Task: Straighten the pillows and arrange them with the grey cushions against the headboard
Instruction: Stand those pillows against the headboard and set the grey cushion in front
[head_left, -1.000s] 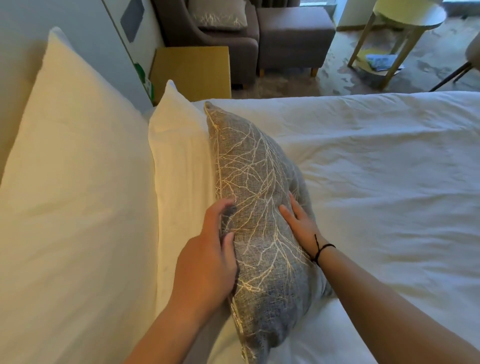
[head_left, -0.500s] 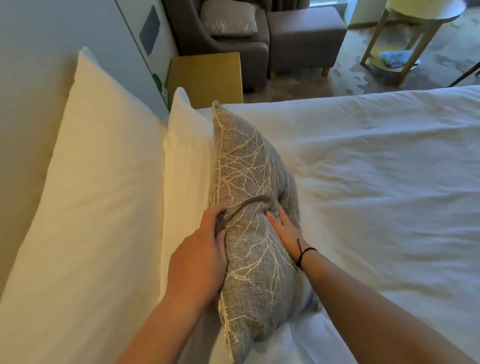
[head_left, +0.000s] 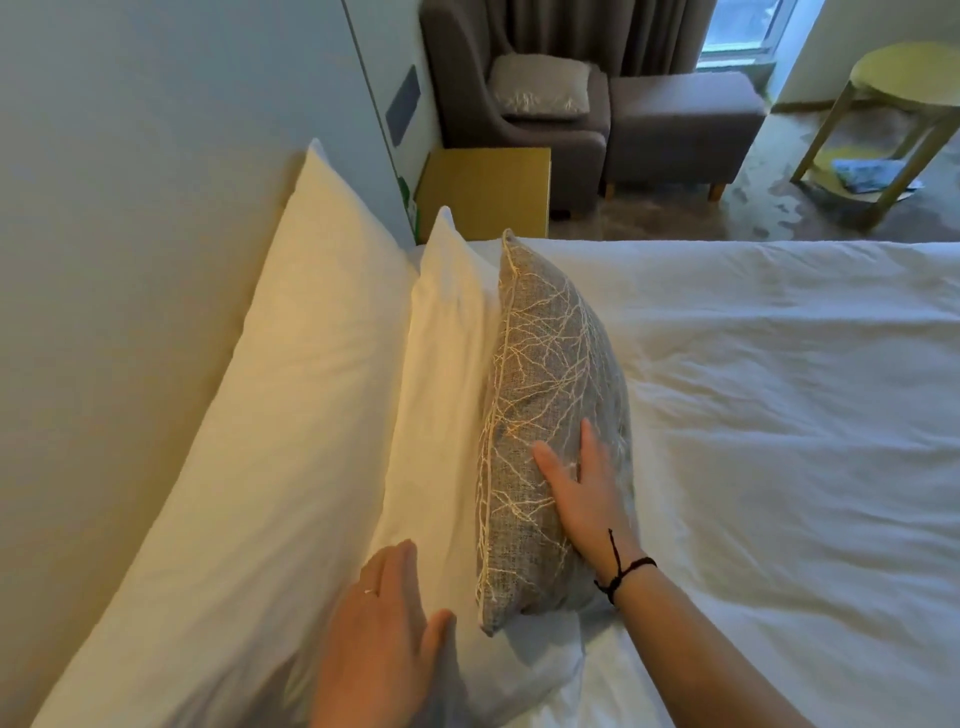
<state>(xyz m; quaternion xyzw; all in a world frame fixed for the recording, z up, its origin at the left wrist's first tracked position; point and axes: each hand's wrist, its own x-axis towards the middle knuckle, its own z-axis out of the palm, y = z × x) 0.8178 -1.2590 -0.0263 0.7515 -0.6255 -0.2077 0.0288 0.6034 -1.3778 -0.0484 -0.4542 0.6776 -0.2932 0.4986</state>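
Note:
A grey cushion (head_left: 550, 395) with a pale branch pattern stands on edge on the bed, leaning against a white pillow (head_left: 447, 395). Behind that one a larger white pillow (head_left: 270, 441) leans on the headboard (head_left: 130, 208). My right hand (head_left: 587, 493) lies flat with straight fingers on the cushion's front face, a black cord at the wrist. My left hand (head_left: 384, 639) hovers, blurred, with fingers spread over the near end of the white pillows, apart from the cushion.
The white duvet (head_left: 779, 441) covers the bed to the right. Past the bed's far edge stand a yellow bedside table (head_left: 488, 189), a grey armchair (head_left: 519, 119) holding another grey cushion, a footstool (head_left: 680, 124) and a round side table (head_left: 893, 104).
My left hand has let go of the cushion's top edge and drawn back toward me over the white pillows. My right hand has flattened against the cushion's face. The cushion stands straighter.

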